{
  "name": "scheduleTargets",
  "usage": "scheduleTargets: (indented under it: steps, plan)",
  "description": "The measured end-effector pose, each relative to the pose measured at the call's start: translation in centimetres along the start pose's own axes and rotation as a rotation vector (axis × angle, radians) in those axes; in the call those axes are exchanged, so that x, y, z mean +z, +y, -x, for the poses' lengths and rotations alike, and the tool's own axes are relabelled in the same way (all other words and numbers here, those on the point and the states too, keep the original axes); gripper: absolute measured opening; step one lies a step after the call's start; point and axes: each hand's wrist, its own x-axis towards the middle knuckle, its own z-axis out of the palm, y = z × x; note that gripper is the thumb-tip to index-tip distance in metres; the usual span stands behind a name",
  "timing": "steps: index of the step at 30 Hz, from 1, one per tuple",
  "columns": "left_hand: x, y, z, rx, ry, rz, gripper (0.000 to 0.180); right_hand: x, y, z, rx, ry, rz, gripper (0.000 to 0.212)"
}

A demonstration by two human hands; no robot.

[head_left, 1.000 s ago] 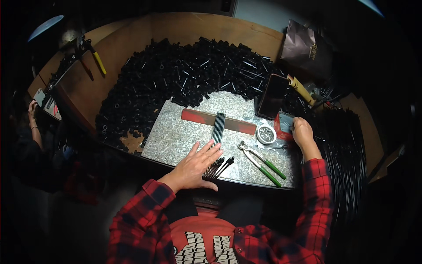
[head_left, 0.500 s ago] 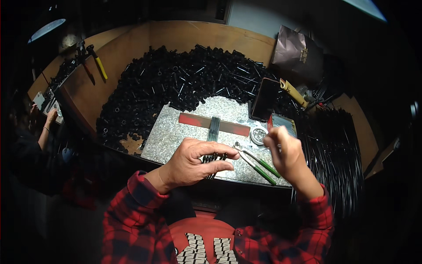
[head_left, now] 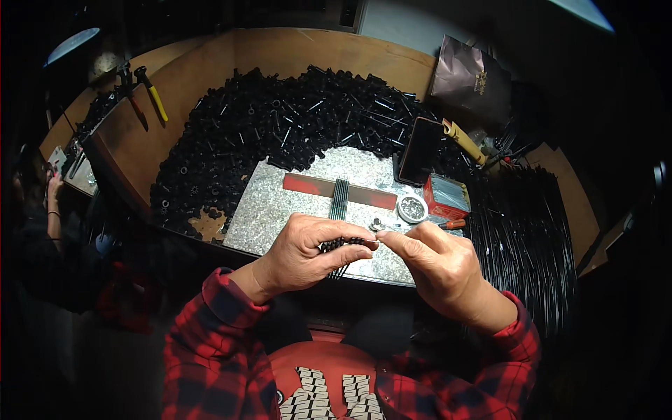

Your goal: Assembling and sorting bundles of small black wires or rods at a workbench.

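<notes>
My left hand (head_left: 297, 255) is curled around a bundle of thin dark rods (head_left: 341, 196) with small black knobbed pieces (head_left: 341, 243) lined up between thumb and fingers. The rods reach forward across a red-and-brown wooden strip (head_left: 304, 183) lying on the speckled board (head_left: 266, 203). My right hand (head_left: 441, 269) meets the left fingertips, thumb and forefinger pinched together; what they hold, if anything, is too small to make out. Beside it shows the metal head of the pliers (head_left: 376, 224); the right hand covers their green handles.
A heap of black parts (head_left: 280, 119) fills the wooden-walled bench behind. Right of the board are a round dish (head_left: 412, 208), a red box (head_left: 446, 196), a propped dark phone-like slab (head_left: 420, 152) and many long black rods (head_left: 521, 238). Yellow-handled pliers (head_left: 155, 101) hang left, near another person's arm (head_left: 54, 203).
My right hand has come left and down to the left hand's fingertips, now covering the pliers' handles. The left hand stays nearly still. The other person's hand has moved left.
</notes>
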Motion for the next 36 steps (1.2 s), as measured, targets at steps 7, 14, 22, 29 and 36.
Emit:
scheduleTargets:
  steps: [7,14,22,29,36]
  plan:
    - [-0.09,-0.32,0.05,0.009,-0.003,-0.007,0.017,0.06,-0.16,-0.48,-0.019,0.009,0.022,0.031]
    - [-0.24,-0.39,0.01,0.010,-0.013,-0.006,0.018,-0.22,-0.23,-0.75,-0.052,0.013,0.027,0.036]
    - [-0.39,-0.32,-0.24,0.043,-0.036,-0.034,0.019,-0.39,-0.28,-0.75,-0.135,0.044,0.050,0.042]
    - [-0.28,-0.31,-0.08,0.042,-0.024,-0.037,0.020,-0.64,-0.34,-0.62,-0.117,0.037,0.082,0.042]
    - [-0.28,-0.27,0.04,0.043,-0.043,-0.051,0.024,-0.65,-0.53,-0.60,-0.127,0.018,0.051,0.043]
